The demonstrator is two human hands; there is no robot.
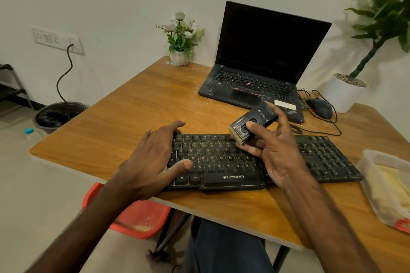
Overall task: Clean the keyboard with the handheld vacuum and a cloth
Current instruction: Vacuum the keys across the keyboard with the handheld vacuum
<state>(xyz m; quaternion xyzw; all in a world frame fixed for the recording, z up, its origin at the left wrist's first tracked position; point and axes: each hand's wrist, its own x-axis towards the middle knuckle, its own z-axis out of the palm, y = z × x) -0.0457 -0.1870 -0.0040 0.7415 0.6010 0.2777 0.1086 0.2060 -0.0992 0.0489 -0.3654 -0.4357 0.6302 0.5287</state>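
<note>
A black keyboard [221, 162] with yellow letters lies along the near edge of the wooden table [137, 113]. My left hand [153, 159] rests flat on the keyboard's left end, fingers spread. My right hand [273, 148] grips a small black handheld vacuum [253, 122] with a bristle brush at its mouth. The brush end sits at the top row of keys near the middle of the keyboard. My thumb lies on the vacuum's round button. A yellow cloth [390, 188] lies in a clear plastic container [370, 157] at the right edge.
An open dusty black laptop [261, 66] stands behind the keyboard, with a black mouse [319, 107] and cables to its right. A small flower pot [179, 55] sits at the back corner. A white plant pot [341, 93], a red stool [137, 217] and a bin [57, 115] surround the table.
</note>
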